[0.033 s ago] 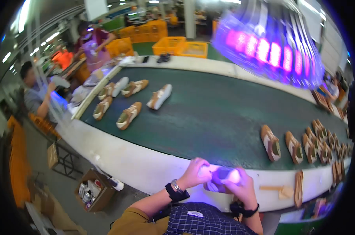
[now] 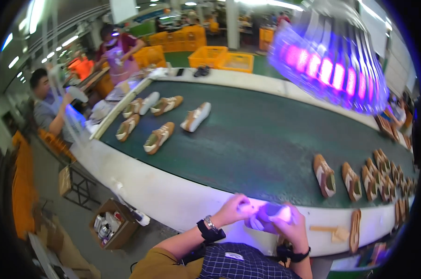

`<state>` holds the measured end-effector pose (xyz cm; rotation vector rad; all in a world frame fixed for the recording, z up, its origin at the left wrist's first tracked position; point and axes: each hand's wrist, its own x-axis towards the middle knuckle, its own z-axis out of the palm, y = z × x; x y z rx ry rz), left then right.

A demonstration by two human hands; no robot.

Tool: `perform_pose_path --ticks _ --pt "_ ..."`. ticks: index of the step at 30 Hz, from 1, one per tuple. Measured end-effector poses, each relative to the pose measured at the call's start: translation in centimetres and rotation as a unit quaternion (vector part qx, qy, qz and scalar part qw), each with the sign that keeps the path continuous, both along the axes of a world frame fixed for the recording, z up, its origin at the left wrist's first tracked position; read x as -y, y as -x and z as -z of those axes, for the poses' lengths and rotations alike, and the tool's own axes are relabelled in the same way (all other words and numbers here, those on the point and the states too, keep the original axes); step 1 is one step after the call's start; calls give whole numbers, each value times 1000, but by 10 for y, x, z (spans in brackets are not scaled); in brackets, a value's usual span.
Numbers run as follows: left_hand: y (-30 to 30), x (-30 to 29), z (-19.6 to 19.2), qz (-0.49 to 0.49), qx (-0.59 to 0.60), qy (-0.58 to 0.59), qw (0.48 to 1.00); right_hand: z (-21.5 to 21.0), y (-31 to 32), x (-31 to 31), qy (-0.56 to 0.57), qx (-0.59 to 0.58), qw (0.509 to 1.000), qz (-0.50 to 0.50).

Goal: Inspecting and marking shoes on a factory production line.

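Both of my hands are together at the near white rim point(image 2: 173, 195) of a conveyor, holding one pale shoe point(image 2: 272, 214) lit violet. My left hand point(image 2: 236, 209) grips its left end, with a watch and a black strap on that wrist. My right hand point(image 2: 294, 228) wraps the shoe's right side from below. A large violet lamp point(image 2: 329, 65) hangs above at the upper right. On the dark green belt point(image 2: 266, 139) beyond my hands, a row of tan and white shoes point(image 2: 324, 176) runs off to the right.
Several more shoes point(image 2: 159, 137) lie at the belt's far left. A wooden tool point(image 2: 331, 231) and a shoe point(image 2: 355, 223) rest on the rim to my right. A cardboard box point(image 2: 110, 228) sits on the floor. Two people point(image 2: 48, 109) work at the left, with yellow crates point(image 2: 220, 58) behind.
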<state>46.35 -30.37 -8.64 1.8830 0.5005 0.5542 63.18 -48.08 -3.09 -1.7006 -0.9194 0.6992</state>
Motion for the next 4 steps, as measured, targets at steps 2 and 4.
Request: perform_pose_path --ticks 2,4 --pt "16 0 22 107 -72 248 960 -11 -7 5 -28 -102 994 2" --pt "30 -1 10 140 -133 368 909 5 -17 7 -117 -181 976 16"
